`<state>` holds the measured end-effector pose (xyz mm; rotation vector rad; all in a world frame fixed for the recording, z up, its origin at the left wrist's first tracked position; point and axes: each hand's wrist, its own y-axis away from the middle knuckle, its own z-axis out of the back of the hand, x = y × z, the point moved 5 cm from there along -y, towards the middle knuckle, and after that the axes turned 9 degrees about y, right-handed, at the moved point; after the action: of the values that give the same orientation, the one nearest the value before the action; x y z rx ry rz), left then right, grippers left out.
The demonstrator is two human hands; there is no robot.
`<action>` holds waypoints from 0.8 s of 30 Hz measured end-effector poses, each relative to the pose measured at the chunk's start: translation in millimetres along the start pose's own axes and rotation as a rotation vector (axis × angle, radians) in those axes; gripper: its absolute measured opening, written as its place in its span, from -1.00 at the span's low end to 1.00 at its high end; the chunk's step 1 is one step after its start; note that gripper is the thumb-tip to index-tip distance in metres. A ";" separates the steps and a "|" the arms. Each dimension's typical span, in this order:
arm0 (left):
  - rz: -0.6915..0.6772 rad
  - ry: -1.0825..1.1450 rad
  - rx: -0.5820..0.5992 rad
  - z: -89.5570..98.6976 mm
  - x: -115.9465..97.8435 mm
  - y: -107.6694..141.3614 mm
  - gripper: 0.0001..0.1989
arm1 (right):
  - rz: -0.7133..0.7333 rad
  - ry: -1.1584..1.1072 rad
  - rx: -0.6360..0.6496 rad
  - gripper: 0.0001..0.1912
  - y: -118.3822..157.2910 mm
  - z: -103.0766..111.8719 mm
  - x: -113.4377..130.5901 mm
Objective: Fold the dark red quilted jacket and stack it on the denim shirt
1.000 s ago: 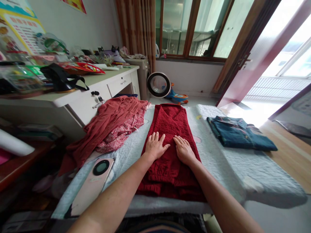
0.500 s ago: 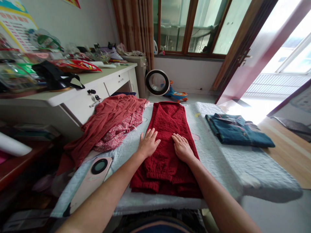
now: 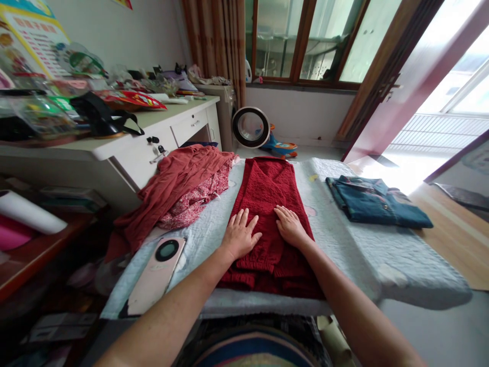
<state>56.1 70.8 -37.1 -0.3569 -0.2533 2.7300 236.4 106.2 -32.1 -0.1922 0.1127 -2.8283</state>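
A dark red textured garment (image 3: 267, 186), folded lengthwise with gathered cuffs at its near end, lies on a pale quilted cloth (image 3: 336, 244). It looks like a pair of trousers. Flat on its left part rests my left hand (image 3: 240, 233), fingers spread. My right hand (image 3: 291, 225) lies palm down on the right part, its fingers stretched out and fairly close together. Neither hand grips the fabric. Left of the garment is a heap of rose-red and patterned clothes (image 3: 183, 178). A pale pink phone (image 3: 158, 275) with a round black camera ring lies beside my left forearm.
Folded blue denim clothing (image 3: 378, 201) sits at the right of the cloth. At the left stands a white desk (image 3: 126, 158) crowded with jars, bags and a black strap. Beyond the cloth are a round white-rimmed object (image 3: 251, 127) and a blue-orange ride-on toy (image 3: 282, 148).
My left hand has shifted right and a little down across the red garment. The right hand stays nearly in place on the fabric. The camera view has turned slightly.
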 end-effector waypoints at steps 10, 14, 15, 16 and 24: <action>0.022 0.010 -0.010 2.3 -1.3 2.7 -0.40 | 0.163 -0.003 0.047 -0.39 58.0 3.5 58.3; 0.078 0.002 -0.034 3.8 1.2 5.4 -0.39 | 0.119 0.036 0.061 -0.38 62.5 -1.3 56.0; 0.095 -0.001 -0.036 3.7 2.7 5.7 -0.39 | 0.103 0.046 0.060 -0.38 62.3 -1.2 54.9; 0.110 -0.002 -0.035 3.4 4.3 5.6 -0.40 | 0.089 0.055 0.058 -0.37 62.0 -0.9 54.2; 0.153 0.003 0.018 14.8 2.8 9.3 -0.48 | 0.066 0.076 0.055 -0.33 62.3 -3.1 53.5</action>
<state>46.3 61.5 -25.7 -0.3897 -0.2085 2.8797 203.6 30.9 -34.9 -0.0681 0.0561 -2.7693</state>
